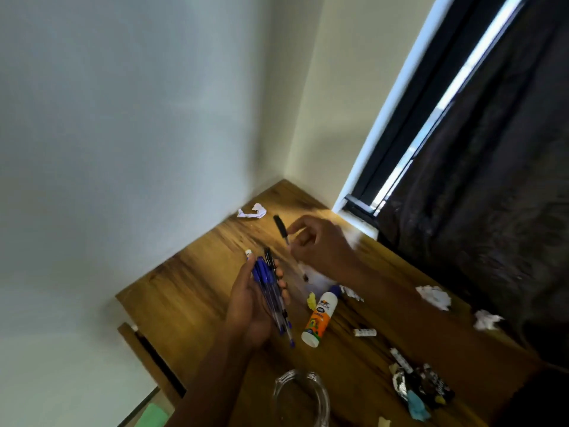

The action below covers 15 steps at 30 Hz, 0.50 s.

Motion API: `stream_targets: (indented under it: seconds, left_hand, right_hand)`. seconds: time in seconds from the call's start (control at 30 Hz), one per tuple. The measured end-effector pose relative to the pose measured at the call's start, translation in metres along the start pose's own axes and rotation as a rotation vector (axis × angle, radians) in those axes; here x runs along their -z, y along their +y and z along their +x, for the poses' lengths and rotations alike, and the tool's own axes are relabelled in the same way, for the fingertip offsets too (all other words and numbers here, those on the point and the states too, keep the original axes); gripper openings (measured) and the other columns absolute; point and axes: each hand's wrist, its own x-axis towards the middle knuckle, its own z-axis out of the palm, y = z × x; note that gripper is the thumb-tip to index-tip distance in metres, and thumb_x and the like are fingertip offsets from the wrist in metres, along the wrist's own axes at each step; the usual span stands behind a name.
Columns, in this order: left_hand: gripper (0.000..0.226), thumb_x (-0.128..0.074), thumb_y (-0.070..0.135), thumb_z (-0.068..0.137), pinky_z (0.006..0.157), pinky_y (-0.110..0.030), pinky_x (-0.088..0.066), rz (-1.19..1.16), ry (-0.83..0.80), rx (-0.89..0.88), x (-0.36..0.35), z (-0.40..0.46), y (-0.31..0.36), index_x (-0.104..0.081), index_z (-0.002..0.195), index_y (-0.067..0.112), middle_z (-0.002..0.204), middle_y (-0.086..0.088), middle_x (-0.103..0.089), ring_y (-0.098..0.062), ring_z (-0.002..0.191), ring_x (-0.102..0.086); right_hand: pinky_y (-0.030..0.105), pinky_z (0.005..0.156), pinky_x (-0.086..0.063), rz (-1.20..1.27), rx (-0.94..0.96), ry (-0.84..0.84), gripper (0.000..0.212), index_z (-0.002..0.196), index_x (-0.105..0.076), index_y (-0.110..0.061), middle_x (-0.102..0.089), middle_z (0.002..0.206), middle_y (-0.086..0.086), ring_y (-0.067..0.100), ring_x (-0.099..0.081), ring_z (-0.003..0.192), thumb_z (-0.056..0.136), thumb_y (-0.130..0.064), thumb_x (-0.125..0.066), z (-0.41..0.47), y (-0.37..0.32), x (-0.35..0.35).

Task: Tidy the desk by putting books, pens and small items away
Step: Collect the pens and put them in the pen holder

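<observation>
**Pens gathered in one hand, one more pinched in the other**

A pale wall (123,134) fills most of the tilted view, meeting a second wall at the corner. To the right hangs a dark curtain (492,195) beside a window frame (409,118) that lets in a strip of daylight.

The wooden desk (197,288) runs from the corner toward the bottom right. Over it the left hand (249,306) lies palm up, its fingers curled round a bundle of pens (271,291) with blue caps and clear barrels, one black cap among them. The right hand (320,245) is just beyond, above the desk, thumb and fingers pinching a black pen (284,238) by the barrel, cap pointing toward the corner; motion blur softens this hand.

A glue bottle (318,318), white with an orange label, lies on its side just right of the bundle. At the bottom edge stands a clear glass jar (303,396), seen from above. Foil wrappers (421,386) lie in a heap near the right edge. Crumpled paper (434,297) sits by the curtain, with another ball (486,318) beside it and a third scrap (254,211) near the corner. A small white stick (365,332) lies right of the bottle's base, and a yellow scrap (312,300) lies just left of the bottle.
</observation>
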Motion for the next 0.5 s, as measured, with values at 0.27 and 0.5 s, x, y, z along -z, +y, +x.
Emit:
stream_targets:
  seconds: [0.27, 0.5]
  left_hand:
    - [0.048, -0.06, 0.056, 0.093, 0.096, -0.04, -0.048, 0.017, -0.031, 0.215, -0.062, -0.002, -0.058, -0.073, 0.09, 0.01, 0.09, -0.013, -0.07, -0.027, 0.091, -0.068]
    - [0.031, -0.057, 0.032, 0.1, 0.071, -0.04, -0.058, 0.268, 0.081, 0.185, -0.103, -0.014, -0.128, -0.069, 0.09, 0.005, 0.082, -0.015, -0.071, -0.03, 0.077, -0.072]
  right_hand:
    - [0.033, 0.077, -0.057, -0.196, -0.045, 0.055, 0.022, 0.096, -0.075, -0.021, -0.073, 0.093, -0.001, 0.018, -0.068, 0.084, 0.075, -0.016, -0.072, -0.108, 0.008, 0.012]
    - [0.03, 0.085, -0.053, -0.022, -0.123, 0.417, 0.016, 0.104, -0.073, -0.027, -0.071, 0.105, -0.009, 0.009, -0.063, 0.099, 0.093, -0.025, -0.062, -0.176, 0.055, 0.034]
